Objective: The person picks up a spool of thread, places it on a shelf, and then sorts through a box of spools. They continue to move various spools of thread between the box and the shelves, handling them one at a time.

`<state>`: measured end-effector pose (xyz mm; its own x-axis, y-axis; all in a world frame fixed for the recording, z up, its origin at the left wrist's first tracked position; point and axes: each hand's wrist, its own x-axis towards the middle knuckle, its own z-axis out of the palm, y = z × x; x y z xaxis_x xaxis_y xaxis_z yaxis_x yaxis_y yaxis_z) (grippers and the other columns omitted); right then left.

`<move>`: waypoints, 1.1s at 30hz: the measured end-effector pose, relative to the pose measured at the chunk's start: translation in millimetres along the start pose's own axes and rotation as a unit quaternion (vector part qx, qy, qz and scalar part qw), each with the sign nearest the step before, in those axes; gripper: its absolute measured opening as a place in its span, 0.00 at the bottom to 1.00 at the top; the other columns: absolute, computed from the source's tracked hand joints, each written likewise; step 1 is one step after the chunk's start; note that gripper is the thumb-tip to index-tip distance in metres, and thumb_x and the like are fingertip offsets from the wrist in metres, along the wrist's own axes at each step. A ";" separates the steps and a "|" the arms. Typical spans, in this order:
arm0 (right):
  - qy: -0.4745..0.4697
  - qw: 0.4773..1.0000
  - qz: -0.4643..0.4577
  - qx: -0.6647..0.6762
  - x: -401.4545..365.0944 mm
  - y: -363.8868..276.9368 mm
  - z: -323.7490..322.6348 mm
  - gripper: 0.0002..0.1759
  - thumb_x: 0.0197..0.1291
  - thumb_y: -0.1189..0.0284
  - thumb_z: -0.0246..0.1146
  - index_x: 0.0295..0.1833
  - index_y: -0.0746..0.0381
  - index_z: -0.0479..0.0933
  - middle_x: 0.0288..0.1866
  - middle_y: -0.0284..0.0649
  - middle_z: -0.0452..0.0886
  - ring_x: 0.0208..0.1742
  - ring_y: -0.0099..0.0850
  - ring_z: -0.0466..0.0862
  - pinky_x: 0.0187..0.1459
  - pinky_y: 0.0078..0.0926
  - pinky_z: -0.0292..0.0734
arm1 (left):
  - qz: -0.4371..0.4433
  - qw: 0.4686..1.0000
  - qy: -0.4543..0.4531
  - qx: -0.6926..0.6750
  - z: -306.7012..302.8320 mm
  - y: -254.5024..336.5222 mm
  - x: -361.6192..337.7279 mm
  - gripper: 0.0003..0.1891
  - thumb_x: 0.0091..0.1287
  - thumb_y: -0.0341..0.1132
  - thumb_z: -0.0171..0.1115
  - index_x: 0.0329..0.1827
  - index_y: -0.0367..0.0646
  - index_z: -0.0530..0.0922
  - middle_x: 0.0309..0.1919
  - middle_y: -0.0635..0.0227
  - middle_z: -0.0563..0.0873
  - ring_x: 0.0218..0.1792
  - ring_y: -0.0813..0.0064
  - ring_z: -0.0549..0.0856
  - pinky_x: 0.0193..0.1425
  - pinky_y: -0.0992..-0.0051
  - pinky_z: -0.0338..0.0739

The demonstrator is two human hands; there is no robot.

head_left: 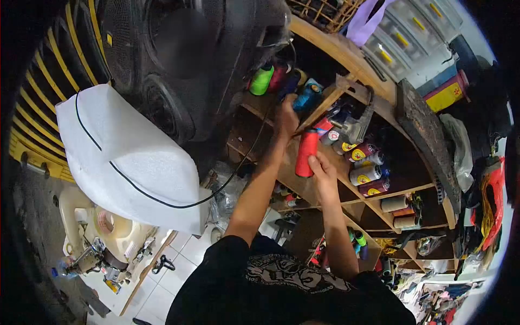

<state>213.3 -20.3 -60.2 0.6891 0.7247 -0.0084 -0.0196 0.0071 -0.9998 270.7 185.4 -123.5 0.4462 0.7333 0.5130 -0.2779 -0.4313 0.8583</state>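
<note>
A red spool of thread [307, 153] is in my right hand [324, 172], with the thumb across its lower end and the fingers wrapped behind it. Higher up, my left hand [287, 115] reaches into the upper compartment of the wooden shelf [325, 110]. Its fingertips are right beside a blue thread spool [307, 97] and a dark blue spool [291, 83]; I cannot tell whether they grip one. A bright green spool [261, 80] and a dark red spool [277, 79] stand further left in that compartment.
Several labelled spools [364, 174] fill the compartment to the right, near a grey metal tool [358, 125]. At left, a black loudspeaker [162, 103] rises behind white foam wrapping [127, 143], crossed by a black cable [179, 206]. A sewing machine [111, 230] is lower left.
</note>
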 end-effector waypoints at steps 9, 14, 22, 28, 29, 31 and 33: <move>0.022 0.999 -0.016 -0.027 7.2 0.4 22.2 0.18 0.67 0.68 0.57 0.58 0.67 0.71 0.48 0.34 0.78 0.48 0.21 0.75 0.52 0.19 0.68 | -0.115 0.971 0.049 -0.205 -45.7 51.6 -21.4 0.16 0.60 0.29 0.60 0.52 0.35 0.74 0.45 0.55 0.82 0.47 0.62 0.82 0.51 0.69 0.74; 0.066 0.980 -0.118 -0.146 17.0 -23.4 48.3 0.20 0.66 0.66 0.58 0.57 0.68 0.73 0.47 0.36 0.79 0.47 0.20 0.75 0.52 0.19 0.69 | -0.247 0.925 -0.137 -0.255 -112.2 114.6 -80.0 0.26 0.59 0.37 0.68 0.57 0.35 0.72 0.43 0.62 0.82 0.45 0.75 0.80 0.51 0.74 0.74; 0.037 0.964 -0.158 -0.212 33.2 -19.7 43.8 0.26 0.65 0.65 0.58 0.63 0.70 0.68 0.50 0.41 0.79 0.50 0.22 0.75 0.54 0.22 0.69 | -0.101 0.982 -0.139 -0.082 -105.5 89.2 -64.4 0.33 0.53 0.30 0.71 0.62 0.38 0.68 0.43 0.58 0.83 0.44 0.72 0.82 0.49 0.73 0.75; 0.016 0.980 -0.077 -0.185 -0.6 6.7 -2.3 0.24 0.62 0.71 0.61 0.62 0.67 0.69 0.59 0.44 0.76 0.58 0.25 0.75 0.59 0.22 0.67 | -0.030 0.992 -0.014 0.124 -68.7 55.3 -3.3 0.29 0.50 0.26 0.69 0.58 0.36 0.71 0.43 0.53 0.83 0.46 0.58 0.83 0.50 0.66 0.76; 0.017 0.982 -0.053 -0.181 -10.3 10.8 -12.3 0.23 0.62 0.71 0.61 0.62 0.67 0.70 0.59 0.44 0.76 0.57 0.25 0.75 0.59 0.22 0.68 | -0.027 0.990 -0.007 0.137 -65.1 59.4 2.8 0.28 0.50 0.24 0.68 0.57 0.36 0.72 0.44 0.52 0.83 0.47 0.55 0.82 0.50 0.65 0.75; 0.014 0.983 -0.006 -0.180 -30.7 12.1 -32.2 0.22 0.62 0.71 0.61 0.61 0.67 0.71 0.58 0.43 0.77 0.57 0.26 0.76 0.58 0.22 0.68 | 0.031 0.985 0.012 0.171 -55.5 44.7 5.0 0.27 0.50 0.23 0.67 0.56 0.37 0.72 0.46 0.51 0.81 0.49 0.51 0.80 0.51 0.62 0.75; 0.010 0.982 0.042 -0.186 -55.8 12.5 -53.9 0.21 0.62 0.71 0.61 0.60 0.67 0.71 0.57 0.43 0.78 0.56 0.26 0.76 0.57 0.21 0.69 | 0.041 0.982 0.005 0.183 -48.9 27.6 5.5 0.27 0.51 0.23 0.65 0.57 0.37 0.72 0.47 0.49 0.80 0.51 0.48 0.79 0.52 0.60 0.74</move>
<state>213.6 -97.8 -73.3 0.7099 0.6988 -0.0876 0.1874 -0.3073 -0.9330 223.9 203.3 -97.6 0.4270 0.6926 0.5814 0.0137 -0.6478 0.7617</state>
